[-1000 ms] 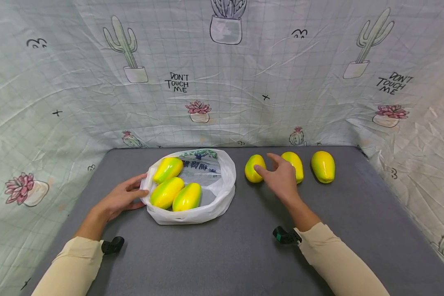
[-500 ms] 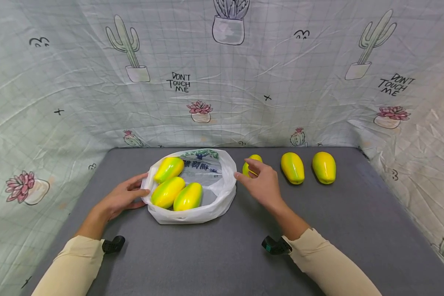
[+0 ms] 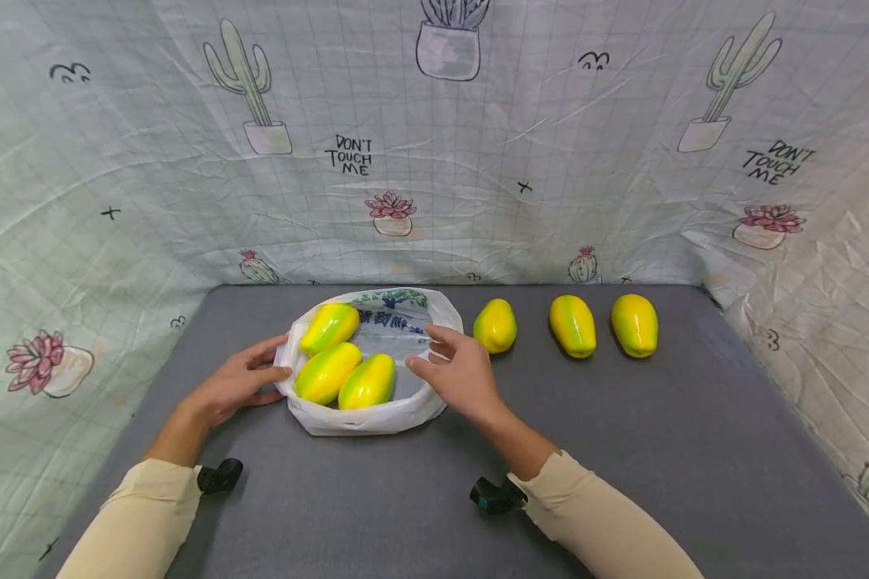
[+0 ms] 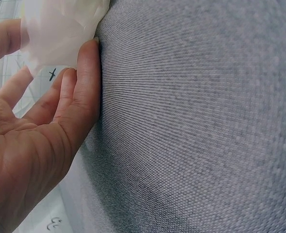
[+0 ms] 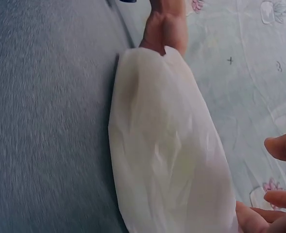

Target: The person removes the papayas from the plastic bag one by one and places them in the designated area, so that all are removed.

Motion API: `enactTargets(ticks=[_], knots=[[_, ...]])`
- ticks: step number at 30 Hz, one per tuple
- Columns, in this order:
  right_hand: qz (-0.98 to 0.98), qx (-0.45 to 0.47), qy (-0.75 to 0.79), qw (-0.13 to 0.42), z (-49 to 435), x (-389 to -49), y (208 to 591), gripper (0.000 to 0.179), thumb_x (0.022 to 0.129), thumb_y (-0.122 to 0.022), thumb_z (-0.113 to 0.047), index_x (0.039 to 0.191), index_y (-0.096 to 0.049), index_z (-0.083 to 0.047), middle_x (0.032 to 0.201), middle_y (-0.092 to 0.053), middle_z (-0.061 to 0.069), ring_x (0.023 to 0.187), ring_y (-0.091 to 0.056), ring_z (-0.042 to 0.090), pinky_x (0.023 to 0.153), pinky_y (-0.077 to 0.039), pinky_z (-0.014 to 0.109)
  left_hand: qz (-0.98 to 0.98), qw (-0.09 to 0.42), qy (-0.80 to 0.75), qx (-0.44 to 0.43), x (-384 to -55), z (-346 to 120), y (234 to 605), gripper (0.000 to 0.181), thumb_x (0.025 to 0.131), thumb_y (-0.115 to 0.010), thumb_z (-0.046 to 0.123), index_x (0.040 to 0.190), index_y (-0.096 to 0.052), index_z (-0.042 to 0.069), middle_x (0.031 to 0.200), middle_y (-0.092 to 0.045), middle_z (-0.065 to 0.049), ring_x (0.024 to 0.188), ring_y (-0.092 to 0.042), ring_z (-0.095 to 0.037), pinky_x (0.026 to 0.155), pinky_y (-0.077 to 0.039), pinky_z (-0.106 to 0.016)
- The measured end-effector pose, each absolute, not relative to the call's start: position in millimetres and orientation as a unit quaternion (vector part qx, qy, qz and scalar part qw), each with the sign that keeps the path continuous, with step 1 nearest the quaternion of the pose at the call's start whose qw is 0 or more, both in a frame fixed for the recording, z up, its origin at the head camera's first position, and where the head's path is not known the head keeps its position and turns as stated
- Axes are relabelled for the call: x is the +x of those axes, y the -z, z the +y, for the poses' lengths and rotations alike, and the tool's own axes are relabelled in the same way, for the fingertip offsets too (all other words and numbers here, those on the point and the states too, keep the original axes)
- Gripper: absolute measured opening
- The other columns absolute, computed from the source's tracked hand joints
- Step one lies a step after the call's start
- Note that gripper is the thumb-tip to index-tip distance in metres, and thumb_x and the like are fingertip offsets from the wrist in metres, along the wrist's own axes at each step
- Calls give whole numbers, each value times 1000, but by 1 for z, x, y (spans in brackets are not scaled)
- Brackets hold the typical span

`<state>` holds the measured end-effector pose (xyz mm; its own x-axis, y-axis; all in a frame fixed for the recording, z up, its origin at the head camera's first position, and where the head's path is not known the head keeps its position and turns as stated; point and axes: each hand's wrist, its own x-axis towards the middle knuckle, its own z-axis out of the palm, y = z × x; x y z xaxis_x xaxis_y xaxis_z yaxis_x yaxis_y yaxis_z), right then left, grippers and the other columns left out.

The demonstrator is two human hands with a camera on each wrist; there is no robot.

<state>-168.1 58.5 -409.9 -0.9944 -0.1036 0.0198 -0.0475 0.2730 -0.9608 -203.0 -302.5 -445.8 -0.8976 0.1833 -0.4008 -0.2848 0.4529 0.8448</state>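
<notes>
A white plastic bag [image 3: 376,422] stands with its mouth rolled wide in the head view. Inside lie three glossy yellow-green fruits, mango- or papaya-like: one at the back [image 3: 329,328], one at the left [image 3: 328,374] and one in front [image 3: 367,382]. My left hand [image 3: 240,382] holds the bag's left rim between thumb and fingers; in the left wrist view the plastic hides the thumb tip. Over the right rim hovers my right hand [image 3: 459,374], fingers loosely bent and nothing between them. The right wrist view shows those fingertips [image 5: 276,147] beside the bag's outer wall.
Three similar fruits lie in a row right of the bag: a near one [image 3: 495,326], a middle one [image 3: 573,326] and a far one [image 3: 634,325]. The grey tabletop [image 3: 376,515] ends against a cactus-print cloth [image 3: 471,225] hanging behind.
My right hand has moved left, away from the row of fruits, to above the bag's right rim. The nearest fruit has come into full view. My left hand stays at the bag.
</notes>
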Motion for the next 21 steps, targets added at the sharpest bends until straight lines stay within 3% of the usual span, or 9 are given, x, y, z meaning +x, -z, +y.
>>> enactTargets(ticks=[13, 21], knots=[[831, -77, 543, 94, 25, -169, 419, 68, 91, -81, -31, 151, -56, -9, 156, -56, 12, 134, -63, 35, 104, -58, 48, 821, 224, -524, -40, -205, -303, 444, 87, 103, -67, 32, 170, -12, 21, 170, -21, -25, 143, -44, -41, 103, -59, -45], [857, -68, 501, 101, 2, -169, 427, 68, 87, -84, -36, 144, -61, -5, 135, -70, 11, 110, -70, 20, 91, -62, 35, 818, 227, -527, -37, -205, -304, 446, 88, 102, -67, 33, 170, -12, 21, 171, -19, -25, 144, -43, -41, 103, -59, -44]])
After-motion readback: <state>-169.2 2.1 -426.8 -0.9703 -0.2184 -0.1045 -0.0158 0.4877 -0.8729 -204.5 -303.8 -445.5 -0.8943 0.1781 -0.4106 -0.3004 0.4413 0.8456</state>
